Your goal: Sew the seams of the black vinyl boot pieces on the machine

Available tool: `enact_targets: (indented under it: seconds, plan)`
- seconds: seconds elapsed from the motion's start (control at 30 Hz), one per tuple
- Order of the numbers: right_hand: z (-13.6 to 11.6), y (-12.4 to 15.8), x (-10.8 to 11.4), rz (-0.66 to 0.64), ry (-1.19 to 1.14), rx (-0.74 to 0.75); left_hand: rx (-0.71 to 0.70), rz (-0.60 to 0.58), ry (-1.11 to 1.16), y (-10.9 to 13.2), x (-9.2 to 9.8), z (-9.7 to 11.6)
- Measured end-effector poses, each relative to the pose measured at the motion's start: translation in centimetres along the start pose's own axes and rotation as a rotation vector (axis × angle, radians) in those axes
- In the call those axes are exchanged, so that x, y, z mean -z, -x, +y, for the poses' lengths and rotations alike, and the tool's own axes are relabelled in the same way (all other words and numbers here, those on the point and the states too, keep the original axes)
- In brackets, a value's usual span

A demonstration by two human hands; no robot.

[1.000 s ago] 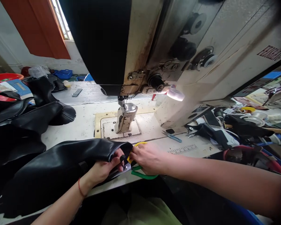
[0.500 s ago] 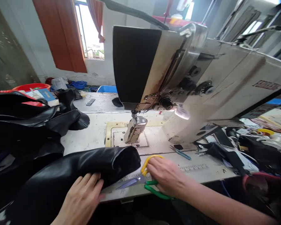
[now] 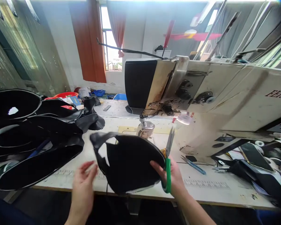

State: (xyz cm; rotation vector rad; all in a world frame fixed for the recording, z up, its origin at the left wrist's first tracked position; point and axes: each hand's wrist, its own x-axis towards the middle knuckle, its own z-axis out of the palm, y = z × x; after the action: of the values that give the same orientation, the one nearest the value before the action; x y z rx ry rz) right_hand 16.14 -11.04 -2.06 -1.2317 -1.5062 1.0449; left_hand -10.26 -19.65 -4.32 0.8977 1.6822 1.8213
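A black leather boot upper [image 3: 133,159] is held up over the front of the sewing table, its wide opening turned toward me. My right hand [image 3: 172,175] grips its right edge, thumb on the inner side. The same hand also keeps hold of scissors [image 3: 169,165] with green and yellow handles, their blades pointing up. Just off the left edge of the upper is my left hand [image 3: 83,184], fingers curled but apart, with nothing visible in it. Behind the upper stands the post [image 3: 146,128] of a sewing machine [image 3: 224,90].
Several more black leather uppers [image 3: 56,125] are heaped on the left. Blue thread snips [image 3: 194,165] lie at right on the white tabletop [image 3: 201,178], which has a ruler strip along its front. Farther right are black pieces [image 3: 255,175] and spools. A grey bar [image 3: 107,107] lies at the back.
The upper has been lifted and turned so its opening faces me. My right hand now grips its edge, and the scissors have swung upright. My left hand has come off the leather.
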Motion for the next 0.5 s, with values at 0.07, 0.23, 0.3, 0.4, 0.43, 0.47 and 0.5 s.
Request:
enact_targets:
  seconds: [0.07, 0.23, 0.3, 0.4, 0.43, 0.47, 0.5]
  plan:
    - [1.1, -0.3, 1.7, -0.076, 0.118, 0.037, -0.469, 0.045, -0.241, -0.3, 0.4, -0.4]
    - [3.4, 0.1, 3.6, -0.104, 0.243, -0.011, -0.922, -0.808, -0.945, -1.4, -1.8, 0.8]
    - [3.4, 1.1, 4.4, 0.008, 0.348, 0.036, -0.837, -0.878, -1.065, -1.8, -3.2, 0.8]
    - [3.1, 4.3, 5.3, 0.107, 0.415, 0.141, -0.768, -0.929, -1.111, -2.2, -4.6, 0.7]
    - [3.2, 5.8, 5.2, 0.021, 0.341, 0.096, -0.755, -0.948, -1.120, -2.2, -4.8, 0.7]
    - [3.3, 7.4, 4.7, -0.134, 0.214, -0.013, -0.743, -0.965, -1.128, -2.3, -5.0, 0.8]
    - [3.6, 8.9, 3.9, -0.314, 0.055, -0.157, -0.732, -0.981, -1.136, -2.3, -5.1, 0.8]
